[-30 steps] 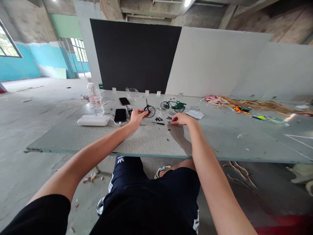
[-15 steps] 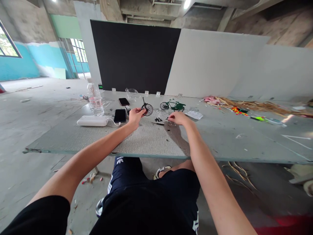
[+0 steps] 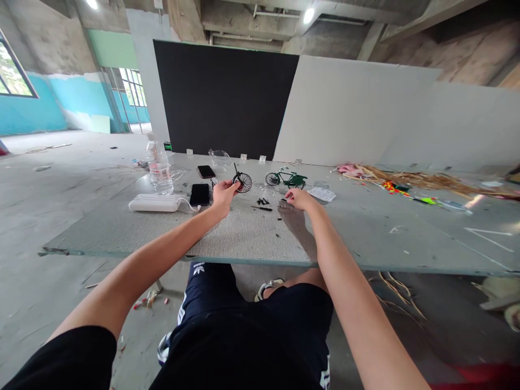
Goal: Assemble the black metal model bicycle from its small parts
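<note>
The place looks like an unfinished building interior pressed into use as a makeshift workspace: raw concrete beams (image 3: 252,21), partly painted blue walls (image 3: 77,100), a dusty, littered floor (image 3: 32,184).

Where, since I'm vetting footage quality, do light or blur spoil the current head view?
Head view: ceiling lamp and window glare white; a soft shadow runs from the right hand toward the near edge of the table; the red patch at lower right is blurred; spokes on the wheel remain readable.

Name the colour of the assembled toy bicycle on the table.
The toy bicycle is mostly dark green, seen best in the head view.
</note>
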Available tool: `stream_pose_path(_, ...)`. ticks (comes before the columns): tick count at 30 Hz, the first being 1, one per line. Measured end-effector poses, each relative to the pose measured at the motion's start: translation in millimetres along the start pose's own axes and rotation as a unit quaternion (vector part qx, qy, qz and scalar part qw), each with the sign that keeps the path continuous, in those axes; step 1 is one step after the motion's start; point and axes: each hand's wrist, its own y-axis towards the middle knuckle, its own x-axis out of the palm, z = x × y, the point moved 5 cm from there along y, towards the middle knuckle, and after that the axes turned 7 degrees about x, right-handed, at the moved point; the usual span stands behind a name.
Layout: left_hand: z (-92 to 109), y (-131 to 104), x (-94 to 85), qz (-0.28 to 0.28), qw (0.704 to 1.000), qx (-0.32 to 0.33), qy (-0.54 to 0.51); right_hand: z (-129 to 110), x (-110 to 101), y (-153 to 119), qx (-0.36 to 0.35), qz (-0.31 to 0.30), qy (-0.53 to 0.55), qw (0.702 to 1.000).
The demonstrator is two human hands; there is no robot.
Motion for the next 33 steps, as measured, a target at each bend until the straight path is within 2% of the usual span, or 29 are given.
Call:
stream_pose_path(4, 1.0, 0.8, -0.4, 0.007, 1.0, 0.002, -0.006, 1.0, -0.2, 0.2, -0.001, 0.007, 0.008, 1.0)
stream_pose_path(7, 1.5, 1.5, -0.7, 0.009, 1.0, 0.001, -0.011, 6.1, -3.1, 0.7, -0.003, 0.038, 0.019, 0.999)
stream_pose_path(13, 0.5, 2.9, -1.2, 0.01, 1.0, 0.002, 0.003, 15.7, -21.6, -2.7, 0.011, 0.158, 0.088, 0.983)
stream_pose_path(19, -1.1, 3.1, -1.6, 0.008, 1.0, 0.005, 0.0, 5.3, -44.8, -13.4, -0.047, 0.299, 0.152, 0.941)
stream_pose_path(21, -1.5, 3.1, -1.6, 0.004, 1.0, 0.005, -0.002, 3.7, -49.1, -17.4, -0.047, 0.324, 0.16, 0.931)
stream_pose_path(23, -1.3, 2.7, -1.6, 0.003, 1.0, 0.005, -0.001, 2.0, -48.0, -19.2, -0.038, 0.306, 0.158, 0.938)
stream_pose_path(28, 4.0, -1.3, -0.5, 0.003, 1.0, 0.006, -0.004, -4.9, -25.0, -13.0, -0.02, 0.137, 0.093, 0.986)
stream_pose_path(33, 7.5, -4.6, 1.3, 0.001, 1.0, 0.004, 0.002, -13.2, -7.1, -6.0, -0.045, 0.052, 0.033, 0.997)
